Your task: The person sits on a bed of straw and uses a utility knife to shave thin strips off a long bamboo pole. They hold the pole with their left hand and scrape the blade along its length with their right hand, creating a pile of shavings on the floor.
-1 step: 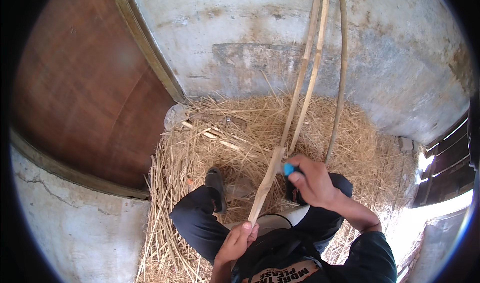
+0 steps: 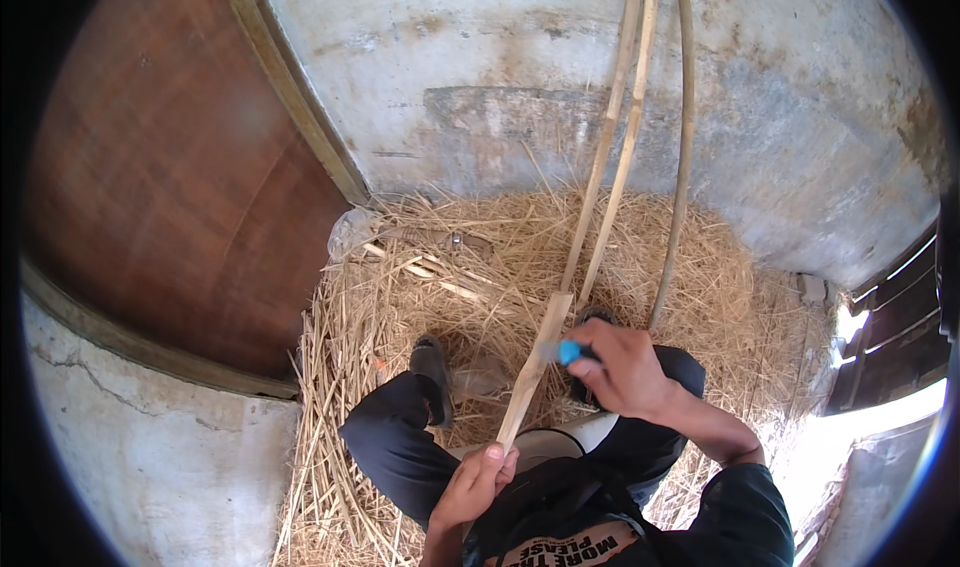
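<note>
My left hand (image 2: 478, 487) is closed round the lower end of a flat pale wooden slat (image 2: 532, 379), which slants up and away to the right. My right hand (image 2: 628, 372) grips a small hand tool (image 2: 569, 353) with a blue and black handle. Its short greyish tip is blurred and meets the slat's right side at about mid-length; whether it is a blade or a brush I cannot tell. Beyond the slat's far end, two long wooden strips (image 2: 629, 132) and a darker rounded stick (image 2: 684, 137) lean on the wall.
Loose straw (image 2: 480, 227) covers the floor around my feet. A stained plaster wall (image 2: 480, 37) rises ahead, and a brown door panel (image 2: 170, 167) in a wooden frame stands at left. My shoe (image 2: 432, 372) rests left of the slat. Dark slats (image 2: 895, 307) edge the right.
The right hand and its tool have shifted slightly left and down, bringing the tip onto the slat. The left hand and slat hold almost the same place.
</note>
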`<action>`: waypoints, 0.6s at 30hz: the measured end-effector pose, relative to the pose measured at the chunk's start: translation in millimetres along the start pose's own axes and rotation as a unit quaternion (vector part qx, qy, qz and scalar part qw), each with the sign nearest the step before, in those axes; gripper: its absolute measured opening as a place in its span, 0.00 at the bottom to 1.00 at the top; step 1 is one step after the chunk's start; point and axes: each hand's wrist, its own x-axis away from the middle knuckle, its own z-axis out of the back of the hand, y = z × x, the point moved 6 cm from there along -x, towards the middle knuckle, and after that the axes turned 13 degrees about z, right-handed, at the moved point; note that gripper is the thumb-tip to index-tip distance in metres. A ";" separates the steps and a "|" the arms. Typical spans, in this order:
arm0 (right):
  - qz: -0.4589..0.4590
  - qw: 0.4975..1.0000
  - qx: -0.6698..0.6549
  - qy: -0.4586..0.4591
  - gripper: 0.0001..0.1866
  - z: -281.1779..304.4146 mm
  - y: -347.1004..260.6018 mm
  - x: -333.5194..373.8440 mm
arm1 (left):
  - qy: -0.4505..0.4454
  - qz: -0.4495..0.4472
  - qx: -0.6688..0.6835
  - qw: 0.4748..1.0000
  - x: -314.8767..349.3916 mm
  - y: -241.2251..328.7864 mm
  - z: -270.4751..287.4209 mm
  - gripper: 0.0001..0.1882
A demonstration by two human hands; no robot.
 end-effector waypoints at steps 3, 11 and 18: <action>0.053 0.995 0.059 -0.065 0.18 -4.7 -20.5 -4.3 | 0.017 -0.001 0.010 1.000 3.2 7.9 -0.6 0.26; 0.043 0.993 0.090 -0.070 0.18 -10.4 -22.9 -1.8 | 0.040 -0.019 -0.027 0.999 10.2 23.7 -0.6 0.24; 0.039 0.992 0.092 -0.078 0.18 -8.8 -23.9 -3.7 | 0.090 -0.051 -0.072 0.992 14.0 31.2 -0.4 0.23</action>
